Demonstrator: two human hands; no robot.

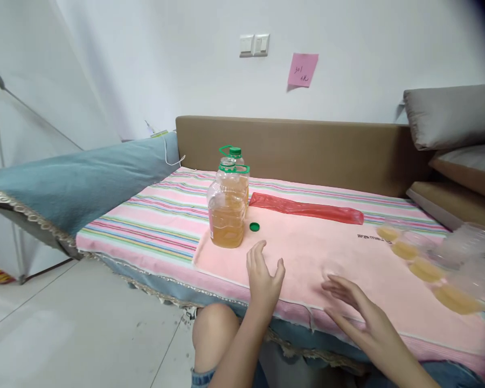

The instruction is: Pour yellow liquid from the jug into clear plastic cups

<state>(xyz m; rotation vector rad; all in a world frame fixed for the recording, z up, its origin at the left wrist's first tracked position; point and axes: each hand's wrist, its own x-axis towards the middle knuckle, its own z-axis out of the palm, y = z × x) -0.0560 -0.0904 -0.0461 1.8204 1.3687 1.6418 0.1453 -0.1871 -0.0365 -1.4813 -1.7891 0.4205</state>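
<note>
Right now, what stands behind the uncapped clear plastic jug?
A second clear plastic jug with a green cap, amber liquid showing at its right edge; the uncapped jug covers most of its body.

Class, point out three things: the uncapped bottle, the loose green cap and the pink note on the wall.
Uncapped bottle (pixel 227 216): head view, front of its body.
Loose green cap (pixel 254 227): head view, on its middle.
Pink note (pixel 303 70): head view, middle of the paper.
</note>
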